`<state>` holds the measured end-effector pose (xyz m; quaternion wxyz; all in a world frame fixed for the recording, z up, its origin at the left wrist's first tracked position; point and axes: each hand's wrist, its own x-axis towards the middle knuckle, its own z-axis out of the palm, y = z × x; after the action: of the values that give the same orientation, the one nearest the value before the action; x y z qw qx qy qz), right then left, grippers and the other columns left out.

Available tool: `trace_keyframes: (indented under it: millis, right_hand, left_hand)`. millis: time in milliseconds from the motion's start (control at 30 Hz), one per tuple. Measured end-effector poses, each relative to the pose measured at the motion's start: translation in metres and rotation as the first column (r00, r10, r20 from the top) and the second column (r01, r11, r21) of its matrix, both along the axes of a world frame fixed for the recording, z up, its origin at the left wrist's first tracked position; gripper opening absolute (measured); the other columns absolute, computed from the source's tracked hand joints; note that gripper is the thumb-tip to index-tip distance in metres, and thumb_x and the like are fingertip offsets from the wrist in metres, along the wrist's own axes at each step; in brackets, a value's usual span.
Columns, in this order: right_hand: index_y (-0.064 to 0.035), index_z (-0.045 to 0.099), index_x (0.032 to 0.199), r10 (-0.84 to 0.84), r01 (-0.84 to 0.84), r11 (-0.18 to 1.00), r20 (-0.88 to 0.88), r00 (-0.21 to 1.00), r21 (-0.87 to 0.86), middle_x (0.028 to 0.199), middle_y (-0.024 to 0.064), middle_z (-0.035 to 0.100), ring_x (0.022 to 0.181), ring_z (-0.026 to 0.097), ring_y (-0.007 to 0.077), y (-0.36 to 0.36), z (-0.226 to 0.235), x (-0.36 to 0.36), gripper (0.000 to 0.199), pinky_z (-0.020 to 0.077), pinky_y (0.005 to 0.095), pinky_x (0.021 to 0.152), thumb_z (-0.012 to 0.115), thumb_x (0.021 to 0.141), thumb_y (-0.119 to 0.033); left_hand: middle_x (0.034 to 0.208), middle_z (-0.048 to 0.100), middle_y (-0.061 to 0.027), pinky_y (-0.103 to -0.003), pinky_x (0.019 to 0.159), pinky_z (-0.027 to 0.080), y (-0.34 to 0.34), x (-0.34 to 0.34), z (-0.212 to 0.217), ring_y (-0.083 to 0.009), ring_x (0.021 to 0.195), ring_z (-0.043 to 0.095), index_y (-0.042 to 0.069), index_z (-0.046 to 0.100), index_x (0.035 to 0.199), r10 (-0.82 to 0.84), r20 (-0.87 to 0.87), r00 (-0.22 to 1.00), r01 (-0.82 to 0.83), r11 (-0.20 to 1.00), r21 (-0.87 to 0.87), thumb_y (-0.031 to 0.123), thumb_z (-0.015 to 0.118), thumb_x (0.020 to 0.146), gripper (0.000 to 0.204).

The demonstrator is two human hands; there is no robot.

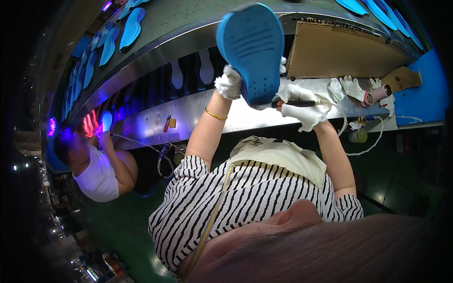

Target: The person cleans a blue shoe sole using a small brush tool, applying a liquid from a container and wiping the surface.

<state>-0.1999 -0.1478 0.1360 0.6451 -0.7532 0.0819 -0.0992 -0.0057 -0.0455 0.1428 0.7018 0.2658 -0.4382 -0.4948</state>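
A large blue shoe sole (255,52) is held up in front of me, its grooved and dotted face toward me. My left hand (229,83), in a white knit glove, is closed on the sole's left edge; most of its fingers are hidden behind it. Beside the narrow lower end, my white-gloved right hand (304,107) is closed around a slim dark-handled tool (301,104). The tool's tip lies close to the sole's lower right edge; I cannot tell whether it touches, nor its exact kind.
Behind the sole stands a cardboard box (344,52). Spare white gloves (353,89) and a tape roll (386,89) lie right on the metal bench (188,111). Several blue soles (132,28) rest on the raised belt. Pliers (167,123) lie left; a co-worker (99,170) sits beyond.
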Motion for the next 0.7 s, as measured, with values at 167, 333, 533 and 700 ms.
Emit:
trace_keyframes:
  millis: [167, 333, 533, 700]
  right_hand:
    - [0.0003, 0.060, 0.080, 0.035, -0.058, 0.979, 0.119, 0.992, 0.198, 0.085, 0.0095, 0.063, 0.074, 0.060, 0.0162, -0.004, 0.010, -0.006, 0.009, 0.0505, 0.0275, 0.068, 0.065, 0.072, -0.002]
    - [-0.0028, 0.061, 0.081, -0.039, 0.088, 0.982, 0.277, 0.960, -0.168, 0.089, 0.0086, 0.063, 0.079, 0.064, 0.0180, 0.011, 0.009, 0.003, 0.014, 0.0520, 0.0301, 0.073, 0.066, 0.069, 0.004]
    - [-0.0045, 0.060, 0.079, 0.075, -0.071, 0.994, 0.058, 0.995, -0.081, 0.083, 0.0032, 0.062, 0.079, 0.059, 0.0124, 0.004, 0.002, 0.007, 0.013, 0.0492, 0.0271, 0.074, 0.065, 0.069, 0.002]
    - [-0.0036, 0.061, 0.080, -0.016, 0.069, 0.982, 0.288, 0.958, -0.175, 0.088, 0.0037, 0.059, 0.079, 0.058, 0.0111, 0.003, 0.013, 0.012, 0.008, 0.0494, 0.0250, 0.070, 0.064, 0.073, 0.000]
  left_hand:
    - [0.113, 0.062, -0.0214, -0.042, 0.084, 0.056, -0.002, -0.001, 0.014, -0.0301, 0.098, 0.066, -0.001, 0.044, 0.133, 0.013, 0.127, 0.992, -0.023, 0.997, 0.077, 0.070, 0.069, 0.063, 0.102]
    - [0.109, 0.064, -0.0170, -0.037, 0.083, 0.056, -0.008, 0.011, 0.013, -0.0238, 0.094, 0.066, -0.001, 0.052, 0.121, 0.029, 0.253, 0.967, -0.129, 0.913, 0.388, 0.063, 0.065, 0.077, 0.078]
    - [0.097, 0.064, -0.0072, -0.029, 0.072, 0.055, -0.015, 0.021, -0.001, -0.0140, 0.080, 0.062, 0.005, 0.058, 0.116, 0.065, 0.235, 0.970, -0.180, 0.840, 0.511, 0.051, 0.063, 0.086, 0.055]
    - [0.099, 0.064, -0.0085, -0.029, 0.071, 0.055, -0.016, 0.016, 0.008, -0.0144, 0.082, 0.063, 0.005, 0.058, 0.119, 0.074, 0.243, 0.967, -0.211, 0.768, 0.604, 0.053, 0.062, 0.087, 0.058]
